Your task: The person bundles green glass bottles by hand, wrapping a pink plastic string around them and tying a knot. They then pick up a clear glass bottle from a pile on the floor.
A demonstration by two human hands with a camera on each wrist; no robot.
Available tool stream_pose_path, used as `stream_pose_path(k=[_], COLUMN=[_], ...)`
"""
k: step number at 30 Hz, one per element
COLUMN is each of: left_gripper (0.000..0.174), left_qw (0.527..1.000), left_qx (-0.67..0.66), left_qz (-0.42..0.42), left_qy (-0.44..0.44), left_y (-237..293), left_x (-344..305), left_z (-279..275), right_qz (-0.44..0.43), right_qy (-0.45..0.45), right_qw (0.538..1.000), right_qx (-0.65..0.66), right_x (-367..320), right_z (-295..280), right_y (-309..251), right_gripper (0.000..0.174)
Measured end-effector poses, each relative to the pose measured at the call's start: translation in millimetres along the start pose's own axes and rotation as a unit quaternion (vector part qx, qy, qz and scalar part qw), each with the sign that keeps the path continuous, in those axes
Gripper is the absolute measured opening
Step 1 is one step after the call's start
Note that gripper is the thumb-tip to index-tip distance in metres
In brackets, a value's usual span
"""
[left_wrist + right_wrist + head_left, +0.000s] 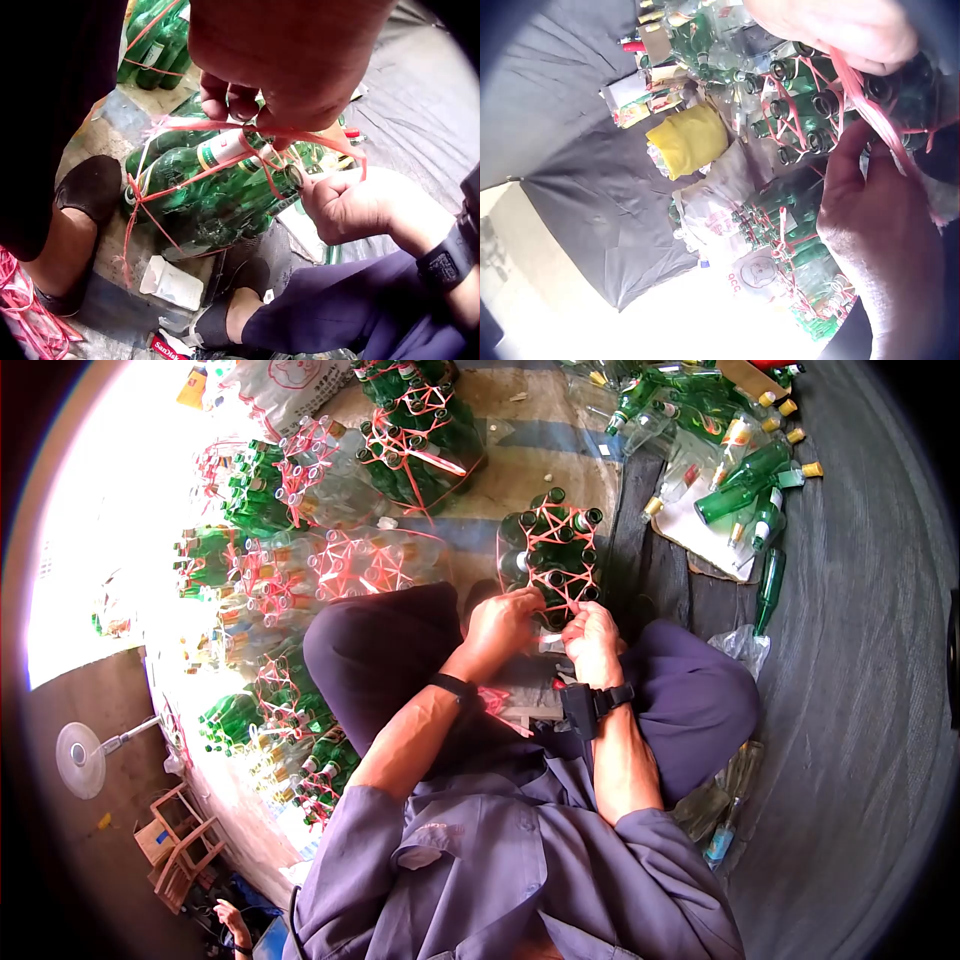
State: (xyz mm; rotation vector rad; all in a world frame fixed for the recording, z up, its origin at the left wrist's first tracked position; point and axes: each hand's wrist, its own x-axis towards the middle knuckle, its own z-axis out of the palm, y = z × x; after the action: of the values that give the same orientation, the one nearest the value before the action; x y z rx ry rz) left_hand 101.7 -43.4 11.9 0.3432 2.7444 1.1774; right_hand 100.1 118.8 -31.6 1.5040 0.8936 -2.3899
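Note:
A bundle of green glass bottles [560,550] stands upright between the person's legs, its necks laced with pink plastic string [202,176]. My left hand [500,625] is over the near left side of the bundle and pinches a strand of the string, also seen in the left wrist view. At the near right side my right hand [592,635], fingers curled, grips the string close to a bottle mouth [294,176]. In the right wrist view a flat pink strand [866,105] runs between my two hands, over the bottle mouths. The fingertips of the right hand are partly hidden there.
More tied bottle bundles [415,450] stand at the left and far left. Loose bottles [745,480] lie heaped at the far right on a dark sheet [840,660]. Pink string [30,307] lies by the left foot, and a small white box [172,283] between the feet.

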Motion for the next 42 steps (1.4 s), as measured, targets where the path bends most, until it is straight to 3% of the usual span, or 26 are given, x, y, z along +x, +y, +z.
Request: stream_pose_path(k=[8,15,23,28,31,37,39,42], left_gripper=[0.019,0.019,0.031,0.028,0.025,0.022,0.021,0.021], left_qw=[1.000,0.999,0.994,0.993,0.996,0.995,0.995,0.995], left_qx=[0.013,0.035,0.081,0.079,0.065,0.074,0.077,0.086], left_qz=[0.005,-0.001,0.069,0.084,0.069,0.069,0.064,0.034], left_qy=[-0.010,-0.021,-0.028,0.002,0.000,-0.019,-0.029,-0.046], left_y=[-6,-2,-1,-10,-12,-16,-15,-6], left_x=[-1,-1,-5,-1,2,6,6,7], left_z=[3,0,3,11,14,20,19,14], right_qz=[0.074,0.039,0.039,0.031,0.014,-0.032,-0.075,-0.065], right_qy=[-0.029,-0.065,-0.102,-0.108,-0.090,-0.092,-0.069,-0.094], right_qw=[0.996,0.997,0.992,0.991,0.993,0.980,0.965,0.971], right_qx=[0.037,-0.024,-0.065,-0.077,-0.079,-0.174,-0.242,-0.210], right_x=[-15,-17,-33,-43,-52,-58,-60,-56], right_z=[-17,-27,-16,-13,-17,-31,-37,-41], right_y=[-11,-16,-19,-14,-10,4,14,13], right_gripper=[0.013,0.013,0.013,0.014,0.015,0.013,0.019,0.019])
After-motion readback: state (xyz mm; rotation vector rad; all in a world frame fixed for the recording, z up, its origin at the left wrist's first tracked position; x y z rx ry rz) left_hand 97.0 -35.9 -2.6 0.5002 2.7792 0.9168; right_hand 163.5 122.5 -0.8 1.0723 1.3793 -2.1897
